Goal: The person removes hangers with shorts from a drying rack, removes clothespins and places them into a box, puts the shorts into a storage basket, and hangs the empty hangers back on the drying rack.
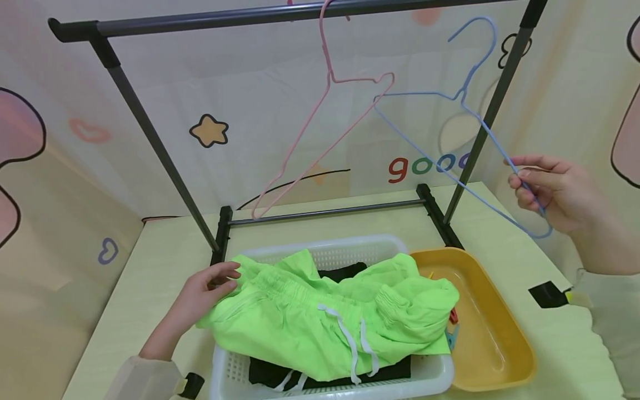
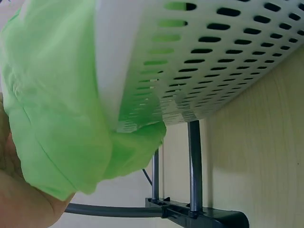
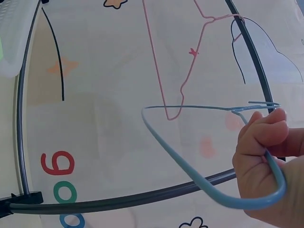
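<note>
Bright green drawstring shorts (image 1: 320, 316) lie spread over the white basket (image 1: 445, 378), partly overhanging its left side. My left hand (image 1: 200, 294) touches their left end with loosely bent fingers; in the left wrist view, the green cloth hides much of that hand (image 2: 23, 199). Raised at the right, my right hand (image 1: 560, 189) pinches a blue wire hanger (image 1: 430, 157) by one lower side, its hook pointing up and free of the rail. A pink wire hanger (image 1: 305, 130) hangs from the black rail (image 1: 210, 22). In the head view, the blue hanger's far corner overlaps the pink one.
The black rack's right post (image 1: 495, 111) stands just behind the blue hanger. An orange tray (image 1: 500, 333) with several small clips sits right of the basket. Black cloth (image 1: 385, 370) lies under the shorts. A printed curtain (image 1: 150, 111) backs the pale table (image 1: 135, 289).
</note>
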Motion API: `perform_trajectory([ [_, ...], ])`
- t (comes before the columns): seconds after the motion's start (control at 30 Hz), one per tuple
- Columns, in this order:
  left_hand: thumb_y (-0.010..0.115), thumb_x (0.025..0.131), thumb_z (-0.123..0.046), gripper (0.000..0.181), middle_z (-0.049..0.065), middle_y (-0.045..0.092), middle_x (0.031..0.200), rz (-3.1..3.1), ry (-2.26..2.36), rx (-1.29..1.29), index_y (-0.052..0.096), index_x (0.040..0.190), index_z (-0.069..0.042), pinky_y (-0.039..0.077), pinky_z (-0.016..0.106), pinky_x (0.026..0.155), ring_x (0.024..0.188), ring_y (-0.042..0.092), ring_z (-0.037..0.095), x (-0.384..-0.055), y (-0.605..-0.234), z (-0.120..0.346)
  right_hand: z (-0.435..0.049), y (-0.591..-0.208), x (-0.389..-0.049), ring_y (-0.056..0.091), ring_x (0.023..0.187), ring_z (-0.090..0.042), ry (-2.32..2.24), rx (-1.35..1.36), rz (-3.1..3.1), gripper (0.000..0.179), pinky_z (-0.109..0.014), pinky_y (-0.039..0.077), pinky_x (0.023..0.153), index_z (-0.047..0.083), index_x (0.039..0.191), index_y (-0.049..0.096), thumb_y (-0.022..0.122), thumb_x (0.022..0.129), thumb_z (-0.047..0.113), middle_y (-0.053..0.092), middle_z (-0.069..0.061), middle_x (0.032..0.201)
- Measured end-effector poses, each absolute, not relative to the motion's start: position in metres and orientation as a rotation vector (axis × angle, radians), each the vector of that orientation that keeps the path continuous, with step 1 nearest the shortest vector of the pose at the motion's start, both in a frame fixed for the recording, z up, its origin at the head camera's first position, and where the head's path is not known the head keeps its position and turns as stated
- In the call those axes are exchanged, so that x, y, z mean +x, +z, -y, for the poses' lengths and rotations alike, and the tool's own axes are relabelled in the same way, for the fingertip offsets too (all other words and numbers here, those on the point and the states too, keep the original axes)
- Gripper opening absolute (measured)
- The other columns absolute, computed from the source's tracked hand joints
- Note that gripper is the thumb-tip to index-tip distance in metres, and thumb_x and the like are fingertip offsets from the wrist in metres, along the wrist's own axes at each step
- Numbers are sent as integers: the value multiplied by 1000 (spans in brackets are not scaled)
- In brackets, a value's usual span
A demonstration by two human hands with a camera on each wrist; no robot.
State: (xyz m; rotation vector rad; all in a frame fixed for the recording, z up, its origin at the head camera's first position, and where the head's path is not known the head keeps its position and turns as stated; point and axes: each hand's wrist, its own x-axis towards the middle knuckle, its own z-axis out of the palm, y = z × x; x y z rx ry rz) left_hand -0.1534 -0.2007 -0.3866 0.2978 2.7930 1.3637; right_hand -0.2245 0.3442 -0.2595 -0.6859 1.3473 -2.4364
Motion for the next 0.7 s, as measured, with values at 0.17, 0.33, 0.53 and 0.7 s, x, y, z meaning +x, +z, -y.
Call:
perform_trajectory([
  [0.17,54,88,-20,37,12,57,115,-2823,1402,250,50,121,-4,44,19,76,98,53,14,-152,-390,207,-347,-252,-224,51,50,-21,-2477,-677,-1355,37,-25,47,47,-8,104,58,24,91,-12,64,-20,75],
  [0.33,50,90,-25,42,14,49,126,-2809,1436,185,45,126,-3,40,15,81,113,45,27,-150,-394,211,-347,-243,-220,51,48,-22,-2527,-647,-1399,35,-25,48,47,-9,103,58,25,91,-12,63,-21,73],
  [0.53,38,94,-34,50,17,38,134,-2752,1526,140,35,132,-2,32,43,98,124,34,31,-149,-401,217,-348,-236,-218,50,47,-22,-2568,-654,-1402,34,-26,48,47,-11,102,57,25,91,-13,63,-22,73],
  [0.7,23,96,-42,57,21,28,139,-2636,1659,68,23,136,-2,25,55,98,128,26,38,-148,-406,222,-349,-232,-215,50,47,-23,-2581,-674,-1376,35,-27,48,47,-11,103,57,24,91,-13,63,-23,73],
])
